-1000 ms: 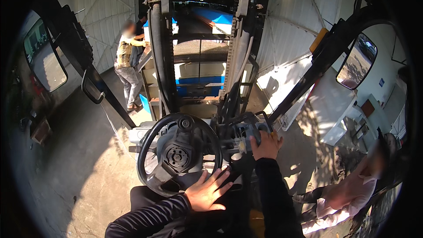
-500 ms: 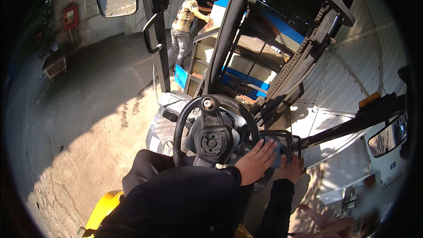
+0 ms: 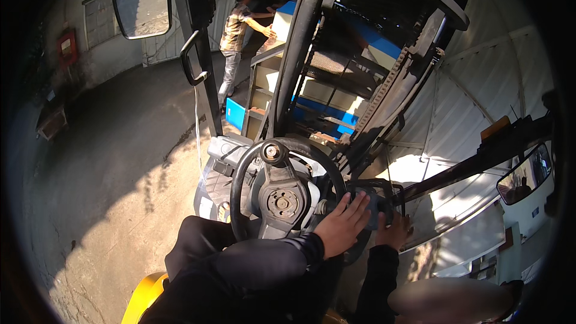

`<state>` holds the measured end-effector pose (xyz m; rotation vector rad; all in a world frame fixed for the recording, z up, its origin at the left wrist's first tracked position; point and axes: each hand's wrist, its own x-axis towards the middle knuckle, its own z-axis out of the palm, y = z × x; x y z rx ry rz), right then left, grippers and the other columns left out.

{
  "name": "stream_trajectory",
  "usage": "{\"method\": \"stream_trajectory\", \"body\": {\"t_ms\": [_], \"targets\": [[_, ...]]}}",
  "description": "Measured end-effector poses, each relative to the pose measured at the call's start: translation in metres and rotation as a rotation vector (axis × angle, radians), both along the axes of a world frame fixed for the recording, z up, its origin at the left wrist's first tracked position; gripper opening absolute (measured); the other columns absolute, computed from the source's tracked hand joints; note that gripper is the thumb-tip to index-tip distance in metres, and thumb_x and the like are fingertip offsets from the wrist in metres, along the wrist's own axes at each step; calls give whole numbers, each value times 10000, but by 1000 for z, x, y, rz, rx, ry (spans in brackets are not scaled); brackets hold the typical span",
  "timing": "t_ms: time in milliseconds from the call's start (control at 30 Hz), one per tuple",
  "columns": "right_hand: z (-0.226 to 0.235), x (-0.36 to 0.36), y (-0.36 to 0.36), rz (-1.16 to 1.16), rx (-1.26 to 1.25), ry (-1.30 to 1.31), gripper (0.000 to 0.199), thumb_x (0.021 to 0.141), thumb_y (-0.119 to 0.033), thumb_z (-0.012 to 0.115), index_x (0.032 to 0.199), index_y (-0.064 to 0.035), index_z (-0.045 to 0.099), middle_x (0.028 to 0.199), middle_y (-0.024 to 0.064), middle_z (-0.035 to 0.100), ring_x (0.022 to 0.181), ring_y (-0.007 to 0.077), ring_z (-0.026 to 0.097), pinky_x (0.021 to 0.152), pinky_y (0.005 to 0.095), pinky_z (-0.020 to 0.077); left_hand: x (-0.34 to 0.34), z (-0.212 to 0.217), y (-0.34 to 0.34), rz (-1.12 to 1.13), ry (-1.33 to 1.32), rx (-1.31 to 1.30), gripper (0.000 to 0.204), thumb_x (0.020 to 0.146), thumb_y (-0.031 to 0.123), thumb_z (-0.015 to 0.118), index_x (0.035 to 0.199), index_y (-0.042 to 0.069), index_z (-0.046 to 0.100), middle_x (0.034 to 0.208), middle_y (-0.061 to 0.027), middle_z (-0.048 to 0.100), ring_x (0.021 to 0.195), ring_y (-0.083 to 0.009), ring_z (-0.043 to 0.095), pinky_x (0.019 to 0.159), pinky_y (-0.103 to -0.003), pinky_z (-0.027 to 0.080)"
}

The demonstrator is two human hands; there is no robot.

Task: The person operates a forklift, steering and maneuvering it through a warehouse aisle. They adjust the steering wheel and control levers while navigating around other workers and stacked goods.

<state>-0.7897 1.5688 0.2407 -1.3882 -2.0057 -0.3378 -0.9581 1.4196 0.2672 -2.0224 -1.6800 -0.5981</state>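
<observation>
My left hand (image 3: 344,227) reaches across to the right of the black steering wheel (image 3: 239,189), its fingers stretched over a grey lever console (image 3: 373,213). Beside it, my right hand (image 3: 393,231) has its thumb and curved fingers about a dark control lever (image 3: 389,205). The fingertips there are shaded and partly hidden. Neither hand is on the wheel or on its spinner knob (image 3: 272,152). Beyond the wheel rises the forklift's black mast (image 3: 294,54). Behind it sit white and blue boxes or panels (image 3: 327,93) on a frame.
At the far left of the mast, a person (image 3: 234,33) in a patterned shirt touches a white and blue box (image 3: 282,22). Another person (image 3: 450,300), blurred, is close at the lower right. Mirrors (image 3: 143,0) flank the cab. A corrugated wall (image 3: 480,78) stands on the right, concrete floor (image 3: 114,162) on the left.
The whole view has shifted slightly, moving the mast and the far person left in the picture. At the lower right, the nearby person has come further into view. My hands stay at the levers.
</observation>
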Motion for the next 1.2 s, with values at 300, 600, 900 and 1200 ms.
{"method": "stream_trajectory", "body": {"t_ms": [300,600,900,1200], "targets": [[10,-59,45,-39,-91,-3,537,888,-509,652,1306,-172,628,1296,174,648,1383,394,456,1157,640,235,-64,19,62,58,-56,19,723,896,478,649,1454,46,492,1604,-239,313,1528,-411,199,1208,-607,174],[22,-137,120,-27,-74,6,546,900,-509,628,1294,-131,624,1329,187,628,1414,401,423,1167,640,218,-138,25,133,22,-52,12,728,875,470,675,1446,54,501,1580,-234,355,1520,-405,224,1200,-616,190],[38,-185,192,-52,-85,48,520,884,-481,674,1257,-120,640,1322,173,639,1421,391,422,1179,635,194,-179,36,206,49,5,-15,731,886,481,656,1450,44,497,1586,-227,350,1522,-404,219,1200,-611,187],[51,-238,265,-30,-85,70,501,860,-438,714,1242,-121,645,1304,189,648,1405,404,441,1176,638,191,-229,42,274,31,-40,-27,724,908,534,617,1450,67,509,1597,-208,343,1526,-398,210,1201,-605,168]]}}
